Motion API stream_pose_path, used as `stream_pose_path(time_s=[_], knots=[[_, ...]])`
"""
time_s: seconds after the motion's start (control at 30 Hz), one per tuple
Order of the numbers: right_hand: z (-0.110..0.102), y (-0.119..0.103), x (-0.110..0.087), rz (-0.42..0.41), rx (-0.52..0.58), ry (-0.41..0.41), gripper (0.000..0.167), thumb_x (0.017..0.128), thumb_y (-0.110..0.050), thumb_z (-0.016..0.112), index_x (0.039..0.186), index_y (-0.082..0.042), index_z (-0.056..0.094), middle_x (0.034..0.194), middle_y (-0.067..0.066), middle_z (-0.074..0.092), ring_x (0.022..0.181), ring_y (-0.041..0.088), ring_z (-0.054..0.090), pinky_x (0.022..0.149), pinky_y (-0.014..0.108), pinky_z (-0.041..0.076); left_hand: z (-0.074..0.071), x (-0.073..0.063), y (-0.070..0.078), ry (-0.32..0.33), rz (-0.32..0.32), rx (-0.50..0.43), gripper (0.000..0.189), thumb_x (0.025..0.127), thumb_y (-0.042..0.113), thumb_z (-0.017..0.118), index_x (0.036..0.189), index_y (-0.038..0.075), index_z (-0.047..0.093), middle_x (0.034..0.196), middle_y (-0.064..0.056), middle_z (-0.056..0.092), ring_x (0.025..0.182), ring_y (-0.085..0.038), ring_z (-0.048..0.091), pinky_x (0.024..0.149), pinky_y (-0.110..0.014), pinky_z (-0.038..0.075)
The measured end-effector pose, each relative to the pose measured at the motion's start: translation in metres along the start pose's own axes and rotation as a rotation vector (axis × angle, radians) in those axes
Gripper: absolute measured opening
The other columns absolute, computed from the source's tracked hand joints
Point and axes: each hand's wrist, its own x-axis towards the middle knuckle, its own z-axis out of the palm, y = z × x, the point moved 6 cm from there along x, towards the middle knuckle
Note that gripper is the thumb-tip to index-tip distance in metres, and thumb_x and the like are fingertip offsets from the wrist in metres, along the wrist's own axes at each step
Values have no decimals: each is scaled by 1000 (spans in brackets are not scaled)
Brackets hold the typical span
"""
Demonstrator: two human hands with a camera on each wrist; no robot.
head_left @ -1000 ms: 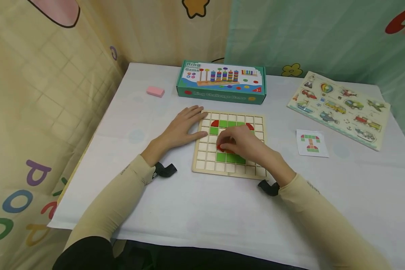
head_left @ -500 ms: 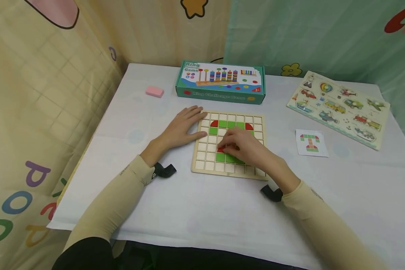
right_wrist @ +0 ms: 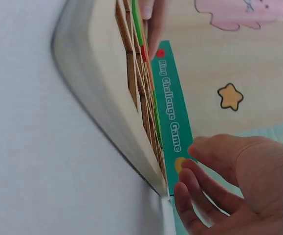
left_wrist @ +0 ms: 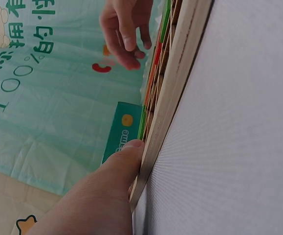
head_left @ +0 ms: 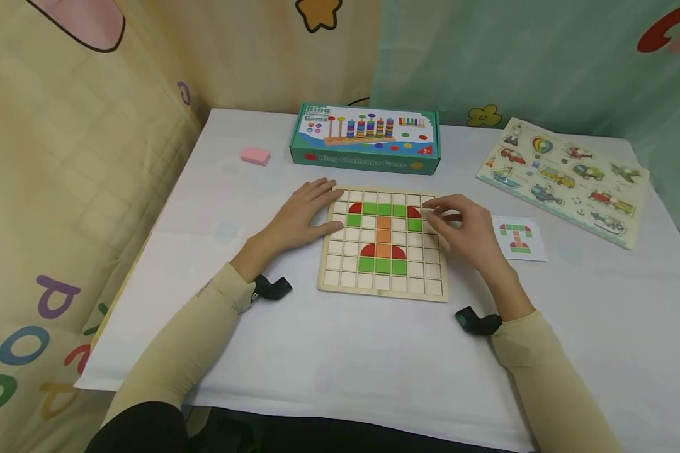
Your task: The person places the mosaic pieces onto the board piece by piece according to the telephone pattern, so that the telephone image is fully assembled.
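A wooden grid board lies on the white table, holding green squares, orange squares and red quarter-round pieces set as a T with a wide base. My left hand rests along the board's left edge, fingers extended; in the left wrist view its thumb touches the rim. Over the right edge of the board hovers my right hand, its fingers loosely bent with nothing between them, as the right wrist view also shows. Right of that hand lies a white card printed with a similar T.
Behind the board stands a green Ring Challenge Game box. A pink block is at the back left. On the right lies a vehicle picture puzzle. Printed curtains hang behind and left of the table.
My right hand has let go of the red quarter-round piece at the lower part of the T and moved right, uncovering the orange column. My left hand stays on the board's edge.
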Motion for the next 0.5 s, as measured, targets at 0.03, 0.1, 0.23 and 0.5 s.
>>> stream_pose_path(time_s=[0.03,0.1,0.23,0.5], knots=[[-1,4,1,6,10,18,30,103,-19,70,131,-8,72,127,13,69,115,30,66,105,52,57,-1,-1,0,6,-1,-2,77,100,52,66,163,15,42,173,-9,32,164,-28,18,136,-45,9],[0,10,2,21,21,43,31,103,-21,71,131,-10,72,127,11,70,114,27,66,104,39,58,-2,-2,-2,14,-2,-6,77,100,51,67,162,14,42,172,-10,33,163,-29,19,136,-45,9],[6,19,0,14,10,43,32,100,-22,75,131,-13,73,120,8,71,105,20,64,91,17,51,0,-2,-2,14,-1,-3,78,99,51,68,162,14,42,172,-10,33,163,-29,19,136,-43,8],[11,16,-3,-42,-26,16,28,97,-18,78,125,-12,75,119,9,71,104,23,57,88,31,44,-2,0,1,20,14,-2,77,99,51,68,162,14,43,172,-10,33,163,-29,20,136,-44,9]])
